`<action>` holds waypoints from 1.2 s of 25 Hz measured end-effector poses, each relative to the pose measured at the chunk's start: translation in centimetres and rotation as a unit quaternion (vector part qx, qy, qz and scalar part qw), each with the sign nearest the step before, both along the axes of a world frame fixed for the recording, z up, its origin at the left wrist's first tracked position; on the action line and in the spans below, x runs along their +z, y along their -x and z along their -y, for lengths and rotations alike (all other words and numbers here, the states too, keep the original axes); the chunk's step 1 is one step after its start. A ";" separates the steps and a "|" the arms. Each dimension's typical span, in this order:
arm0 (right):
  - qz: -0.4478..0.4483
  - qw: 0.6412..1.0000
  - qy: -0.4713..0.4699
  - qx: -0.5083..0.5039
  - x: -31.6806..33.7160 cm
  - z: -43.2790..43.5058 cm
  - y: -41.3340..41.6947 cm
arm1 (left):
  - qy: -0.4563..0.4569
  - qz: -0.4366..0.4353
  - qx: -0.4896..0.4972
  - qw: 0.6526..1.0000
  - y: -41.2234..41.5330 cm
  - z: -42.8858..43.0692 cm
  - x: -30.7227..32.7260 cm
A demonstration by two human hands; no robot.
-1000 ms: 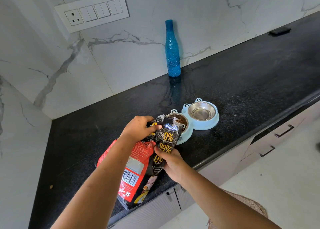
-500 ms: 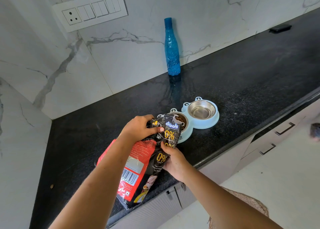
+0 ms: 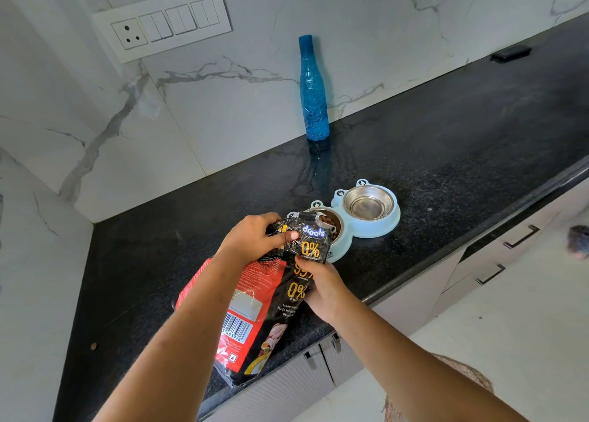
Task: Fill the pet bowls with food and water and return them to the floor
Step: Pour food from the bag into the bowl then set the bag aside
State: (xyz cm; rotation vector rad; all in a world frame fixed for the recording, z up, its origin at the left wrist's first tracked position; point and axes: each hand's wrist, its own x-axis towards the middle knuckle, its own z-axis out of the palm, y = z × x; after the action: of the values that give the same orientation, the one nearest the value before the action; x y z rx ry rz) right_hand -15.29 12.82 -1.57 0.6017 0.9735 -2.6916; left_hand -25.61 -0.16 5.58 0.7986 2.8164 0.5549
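A red and black pet food bag (image 3: 255, 307) lies on the black counter (image 3: 446, 141), its top crumpled. My left hand (image 3: 251, 240) grips the bag's top; my right hand (image 3: 322, 291) holds its right side lower down. Just beyond the bag sits a pale blue double bowl stand (image 3: 389, 227). Its left steel bowl (image 3: 330, 222) holds brown kibble and is partly hidden by the bag. Its right steel bowl (image 3: 368, 203) looks empty. A blue water bottle (image 3: 313, 90) stands capped against the marble wall behind the bowls.
A switch panel (image 3: 162, 23) is on the wall at upper left. A small dark object (image 3: 511, 53) lies at the counter's far right. Drawers with handles (image 3: 522, 236) are below the counter edge. A grey furry shape (image 3: 580, 241) shows at the right edge over the floor.
My right hand has slid slightly up the bag and both hands have folded the bag's top down more. The grey furry shape has come into view at the right.
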 end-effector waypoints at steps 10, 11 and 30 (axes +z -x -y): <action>0.004 0.996 -0.071 -0.059 0.0 1.0 0.3 | 0.008 -0.022 -0.012 1.000 -0.1 0.1 0.1; 0.004 0.996 -0.063 -0.061 0.0 1.1 0.4 | 0.006 -0.021 -0.012 1.000 -0.2 0.1 0.2; 0.069 0.995 0.025 -0.065 -0.7 0.4 2.4 | -0.086 0.153 -0.015 0.984 0.2 -0.1 0.5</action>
State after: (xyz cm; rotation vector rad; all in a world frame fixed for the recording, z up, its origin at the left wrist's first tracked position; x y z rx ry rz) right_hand -17.67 12.39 -2.26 0.8561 0.8559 -2.7319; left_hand -25.84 -0.10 6.13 0.7131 2.4969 0.8464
